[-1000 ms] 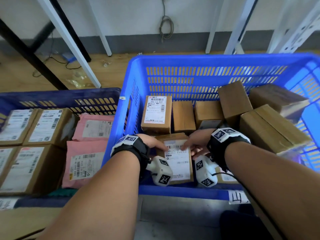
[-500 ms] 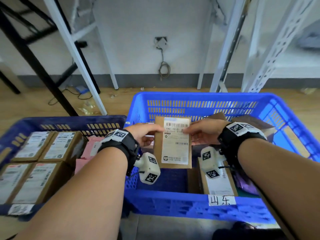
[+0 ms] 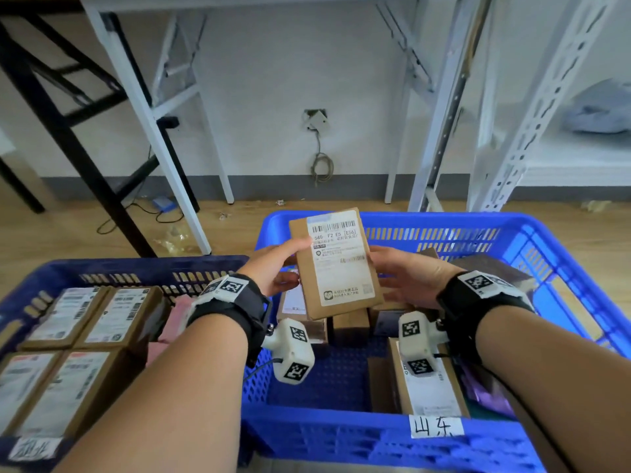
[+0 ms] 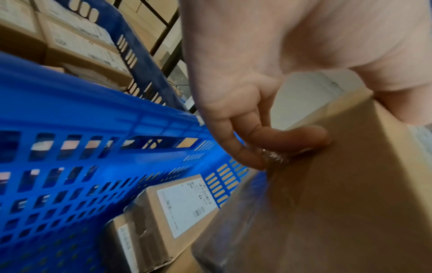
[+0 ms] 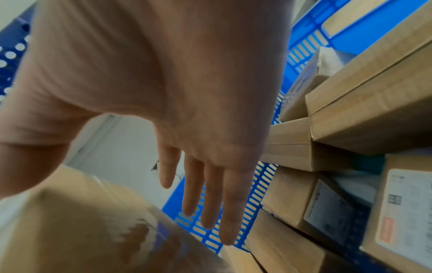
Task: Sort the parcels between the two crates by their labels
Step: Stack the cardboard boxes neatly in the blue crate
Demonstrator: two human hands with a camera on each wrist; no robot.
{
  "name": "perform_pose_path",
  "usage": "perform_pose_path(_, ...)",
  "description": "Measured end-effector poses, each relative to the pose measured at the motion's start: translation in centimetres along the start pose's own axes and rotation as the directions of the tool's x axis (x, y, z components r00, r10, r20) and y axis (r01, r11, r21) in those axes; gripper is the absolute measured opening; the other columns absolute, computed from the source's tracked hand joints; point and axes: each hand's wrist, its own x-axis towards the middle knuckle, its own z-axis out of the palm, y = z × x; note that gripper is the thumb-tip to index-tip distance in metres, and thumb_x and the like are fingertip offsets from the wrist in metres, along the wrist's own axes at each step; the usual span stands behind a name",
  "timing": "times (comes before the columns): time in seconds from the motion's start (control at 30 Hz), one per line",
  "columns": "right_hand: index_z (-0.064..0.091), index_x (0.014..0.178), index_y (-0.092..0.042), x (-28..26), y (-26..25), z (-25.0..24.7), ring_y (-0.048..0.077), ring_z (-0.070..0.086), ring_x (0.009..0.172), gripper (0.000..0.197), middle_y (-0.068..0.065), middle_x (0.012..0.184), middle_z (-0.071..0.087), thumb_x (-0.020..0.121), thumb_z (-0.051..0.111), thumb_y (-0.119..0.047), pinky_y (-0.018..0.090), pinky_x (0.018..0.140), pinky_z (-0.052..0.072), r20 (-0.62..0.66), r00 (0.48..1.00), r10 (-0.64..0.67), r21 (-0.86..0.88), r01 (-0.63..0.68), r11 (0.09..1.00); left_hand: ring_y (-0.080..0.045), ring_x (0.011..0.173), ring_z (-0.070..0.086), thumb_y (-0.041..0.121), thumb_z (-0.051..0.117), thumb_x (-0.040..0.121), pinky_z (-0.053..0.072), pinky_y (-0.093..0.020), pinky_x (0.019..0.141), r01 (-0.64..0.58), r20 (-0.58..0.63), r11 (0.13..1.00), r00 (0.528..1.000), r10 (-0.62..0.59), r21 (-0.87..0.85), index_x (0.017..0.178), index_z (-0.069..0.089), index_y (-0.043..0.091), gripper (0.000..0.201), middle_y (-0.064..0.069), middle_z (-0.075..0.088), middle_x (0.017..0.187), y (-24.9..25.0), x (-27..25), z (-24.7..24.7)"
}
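Note:
A flat brown parcel [image 3: 336, 264] with a white barcode label faces me, held up over the bright blue crate [image 3: 444, 221]. My left hand [image 3: 276, 268] grips its left edge, thumb on the front and fingers curled behind, as the left wrist view shows of that hand [image 4: 245, 114] and the parcel [image 4: 339, 194]. My right hand [image 3: 403, 278] hovers at the parcel's right edge. In the right wrist view its fingers [image 5: 208, 194] are straight and spread, clear of the parcel [image 5: 81, 221]. The dark blue crate [image 3: 136, 264] sits to the left.
Labelled boxes [image 3: 112, 315] and pink mailers fill the dark crate. More brown boxes [image 3: 426, 380] lie in the bright crate. Each crate front carries a handwritten tag [image 3: 437, 426]. White table legs [image 3: 164, 148], a black frame and metal shelving [image 3: 526, 131] stand beyond on the wood floor.
The parcel has risen from the bright crate's floor to above its rim and tilted. My right hand let go of its top corner and its fingers straightened.

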Motion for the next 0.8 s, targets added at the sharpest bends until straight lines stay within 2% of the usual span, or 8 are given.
perform_pose_path(0.1,0.064,0.118,-0.025,0.1,0.5,0.1,0.021,0.06,0.107,0.059,0.0,0.116,0.07,0.063,0.077,-0.041,0.043,0.102,0.043,0.013,0.999,0.043,0.0,-0.043,0.999,-0.025,0.085,0.052,0.046,0.071,0.078,0.051,-0.034,0.082,0.01,0.001,1.0,1.0,-0.01,-0.03,0.107,0.071,0.018,0.039,-0.005,0.068,0.102,-0.2,0.0,0.2)
perform_pose_path(0.2,0.066,0.109,-0.025,0.0,0.6,0.4,0.022,0.061,0.106,0.042,0.0,0.109,0.072,0.068,0.074,-0.034,0.04,0.099,0.044,0.006,0.999,0.045,0.003,-0.045,0.999,-0.025,0.087,0.055,0.046,0.072,0.078,0.051,-0.035,0.089,0.013,0.012,1.0,1.0,-0.012,-0.027,0.103,0.072,0.021,0.035,-0.005,0.071,0.102,-0.2,0.1,0.3)
perform_pose_path(0.33,0.066,0.106,-0.023,-0.1,0.7,0.8,0.023,0.059,0.108,0.038,0.003,0.115,0.069,0.069,0.07,-0.032,0.042,0.104,0.04,-0.008,0.999,0.053,-0.01,-0.053,0.999,-0.025,0.087,0.057,0.046,0.071,0.079,0.05,-0.038,0.095,0.015,-0.003,1.0,1.0,-0.015,-0.021,0.103,0.072,0.022,0.034,-0.006,0.071,0.11,-0.3,0.1,0.4)
perform_pose_path(0.47,0.067,0.103,-0.025,0.1,0.9,0.9,0.02,0.061,0.103,0.035,-0.001,0.106,0.072,0.069,0.072,-0.032,0.037,0.092,0.045,-0.017,0.998,0.058,-0.009,-0.058,0.998,-0.021,0.079,0.062,0.048,0.069,0.079,0.051,-0.035,0.092,0.015,-0.019,1.0,1.0,-0.015,-0.013,0.102,0.071,0.023,0.034,-0.002,0.073,0.103,-0.5,0.3,0.4)
perform_pose_path(0.57,0.065,0.107,-0.023,0.3,1.1,0.8,0.021,0.062,0.101,0.041,0.001,0.11,0.071,0.069,0.075,-0.032,0.035,0.085,0.048,-0.029,0.997,0.076,-0.013,-0.076,0.997,-0.019,0.073,0.06,0.051,0.069,0.079,0.052,-0.034,0.089,0.021,-0.019,1.0,1.0,-0.021,-0.019,0.103,0.071,0.023,0.037,0.001,0.072,0.098,-0.8,0.6,0.6)
perform_pose_path(0.7,0.062,0.109,-0.017,0.9,1.1,0.1,0.026,0.065,0.097,0.033,0.009,0.104,0.07,0.08,0.07,-0.033,0.041,0.085,0.052,-0.133,0.984,0.117,0.02,-0.115,0.993,-0.021,0.082,0.065,0.046,0.069,0.082,0.051,-0.036,0.092,0.044,-0.074,0.998,0.996,-0.047,-0.04,0.114,0.066,0.019,0.042,-0.002,0.066,0.118,-1.0,1.2,0.5)
perform_pose_path(0.77,0.061,0.11,-0.014,1.4,0.8,-0.6,0.028,0.066,0.093,0.037,0.011,0.101,0.071,0.082,0.068,-0.037,0.041,0.084,0.053,-0.182,0.972,0.146,-0.002,-0.149,0.989,-0.02,0.093,0.065,0.046,0.066,0.085,0.05,-0.037,0.091,0.086,-0.115,0.996,0.989,-0.088,-0.024,0.116,0.06,0.02,0.041,-0.002,0.062,0.12,-1.0,1.6,0.2)
perform_pose_path(0.8,0.061,0.109,-0.014,1.7,0.7,-0.8,0.029,0.066,0.09,0.038,0.012,0.099,0.071,0.082,0.068,-0.039,0.04,0.081,0.053,-0.197,0.966,0.166,-0.019,-0.174,0.985,-0.018,0.095,0.064,0.046,0.063,0.087,0.051,-0.035,0.085,0.109,-0.132,0.994,0.985,-0.109,-0.007,0.118,0.057,0.02,0.041,-0.001,0.061,0.116,-1.2,1.9,-0.2)
